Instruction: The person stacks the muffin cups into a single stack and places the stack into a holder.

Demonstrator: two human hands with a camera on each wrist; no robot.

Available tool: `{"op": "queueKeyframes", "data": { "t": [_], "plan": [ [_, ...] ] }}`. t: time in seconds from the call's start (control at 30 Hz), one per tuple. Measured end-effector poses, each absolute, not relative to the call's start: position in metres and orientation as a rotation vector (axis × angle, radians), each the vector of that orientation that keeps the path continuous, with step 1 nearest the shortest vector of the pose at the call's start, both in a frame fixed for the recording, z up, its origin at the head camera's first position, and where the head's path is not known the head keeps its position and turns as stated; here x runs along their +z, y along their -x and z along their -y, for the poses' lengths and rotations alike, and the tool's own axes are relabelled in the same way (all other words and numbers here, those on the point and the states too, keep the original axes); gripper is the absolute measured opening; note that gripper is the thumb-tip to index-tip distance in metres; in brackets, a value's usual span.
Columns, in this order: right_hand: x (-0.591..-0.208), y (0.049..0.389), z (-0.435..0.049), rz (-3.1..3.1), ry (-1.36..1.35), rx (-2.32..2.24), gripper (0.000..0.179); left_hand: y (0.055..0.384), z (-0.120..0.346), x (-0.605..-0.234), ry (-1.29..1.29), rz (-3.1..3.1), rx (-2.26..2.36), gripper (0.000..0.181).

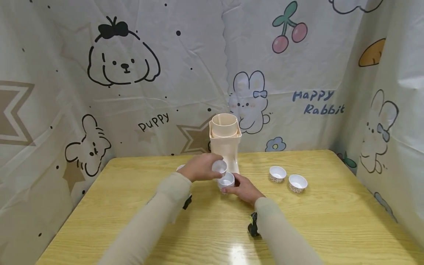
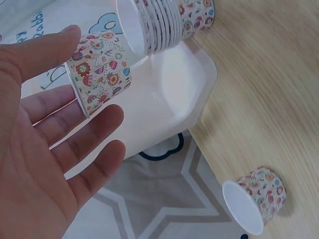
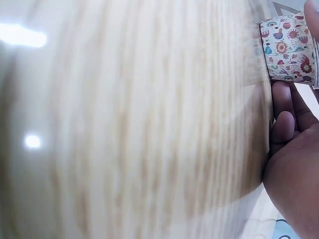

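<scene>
My left hand (image 1: 201, 167) pinches a small paper cup (image 2: 102, 69) between thumb and fingers, with a flower print outside and white inside. That cup is tilted just above and behind a nested stack of matching cups (image 1: 226, 181). My right hand (image 1: 246, 189) grips the stack low on the table, thumb in front and fingers round its far side. In the left wrist view, several rims of the stack (image 2: 162, 25) show close together. The right wrist view shows the printed side of the bottom cup (image 3: 288, 50) between the fingers.
A cream plastic stand (image 1: 225, 145) with a round tube on top rises right behind the hands. Two single cups, one (image 1: 277, 173) slightly behind the other (image 1: 297, 183), stand to the right. Another cup (image 2: 261, 196) stands left, mostly hidden behind my left hand in the head view.
</scene>
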State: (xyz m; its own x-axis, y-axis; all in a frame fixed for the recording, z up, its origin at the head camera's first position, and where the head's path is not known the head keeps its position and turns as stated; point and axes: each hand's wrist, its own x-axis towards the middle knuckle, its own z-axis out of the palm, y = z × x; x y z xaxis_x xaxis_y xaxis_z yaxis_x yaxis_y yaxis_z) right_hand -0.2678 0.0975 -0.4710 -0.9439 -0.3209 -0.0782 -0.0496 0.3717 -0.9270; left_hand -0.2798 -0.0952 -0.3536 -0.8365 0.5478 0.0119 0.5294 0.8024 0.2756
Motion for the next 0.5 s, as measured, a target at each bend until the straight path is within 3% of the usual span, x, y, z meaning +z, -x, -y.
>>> {"op": "queueKeyframes", "data": {
  "t": [0.5],
  "plan": [
    [-0.4649, 0.2642, -0.1, -2.398, 0.387, -1.591, 0.068, 0.2833, 0.0849, -0.3614, -0.919, -2.929, 0.458, 0.056]
  ]
}}
